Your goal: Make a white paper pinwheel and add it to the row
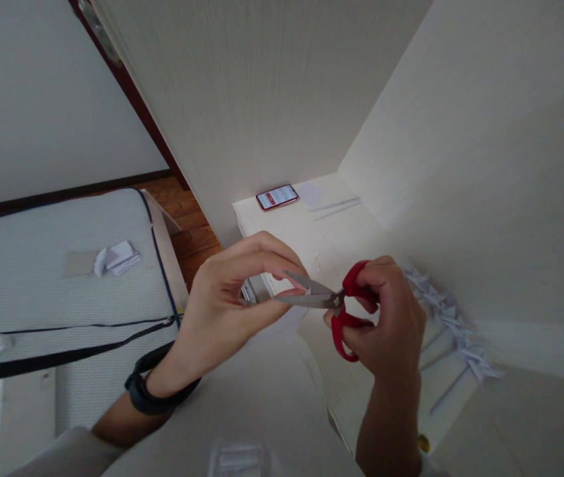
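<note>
Scissors (pixel 336 300) are in midair by the left edge of the desk (pixel 282 228), blades parted, so any cut looks unfinished; folded paper pieces (pixel 460 338) along the right edge seem done. Tips point left, long axis nearly level. Right hand (pixel 391 311) grips both handles; left hand (pixel 215 298) nearly pinches, contents unclear.

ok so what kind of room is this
Probably a bedroom: a large pale textured mattress with dark blue edging lies on the left, reddish-brown wooden flooring shows beside it, and a white tabletop bears a smartphone with a lit screen.
</note>
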`<state>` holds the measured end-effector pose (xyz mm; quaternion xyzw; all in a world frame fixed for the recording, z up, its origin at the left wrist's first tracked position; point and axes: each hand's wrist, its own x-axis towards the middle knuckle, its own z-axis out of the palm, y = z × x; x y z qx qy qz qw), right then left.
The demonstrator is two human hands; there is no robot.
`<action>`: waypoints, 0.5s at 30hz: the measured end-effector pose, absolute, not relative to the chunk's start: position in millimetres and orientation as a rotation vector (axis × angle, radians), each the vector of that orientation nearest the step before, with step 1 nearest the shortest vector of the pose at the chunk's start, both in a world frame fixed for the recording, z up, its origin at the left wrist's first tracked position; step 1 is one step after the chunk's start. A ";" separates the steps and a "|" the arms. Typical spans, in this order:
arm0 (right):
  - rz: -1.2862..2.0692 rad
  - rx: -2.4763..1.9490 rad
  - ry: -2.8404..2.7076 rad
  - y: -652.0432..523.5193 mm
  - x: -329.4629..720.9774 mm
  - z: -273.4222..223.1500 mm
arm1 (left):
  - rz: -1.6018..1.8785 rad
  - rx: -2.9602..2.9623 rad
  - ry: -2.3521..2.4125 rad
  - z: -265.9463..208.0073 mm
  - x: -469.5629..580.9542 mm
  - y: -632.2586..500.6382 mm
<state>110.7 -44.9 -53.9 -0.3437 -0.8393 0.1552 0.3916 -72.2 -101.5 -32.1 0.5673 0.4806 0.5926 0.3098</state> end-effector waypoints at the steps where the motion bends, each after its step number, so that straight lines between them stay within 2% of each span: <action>1: 0.397 -0.883 -2.133 -44.8 110.9 -53.8 | 1.567 1.495 1.272 -32.3 -72.3 -101.5; 9: 0.550 -0.841 -2.100 -44.1 112.7 -55.5 | 1.613 1.453 1.216 -36.5 -72.3 -99.2; 15: 0.879 -0.824 -1.768 -47.1 111.3 -66.7 | 1.611 1.391 1.157 -38.1 -71.1 -97.2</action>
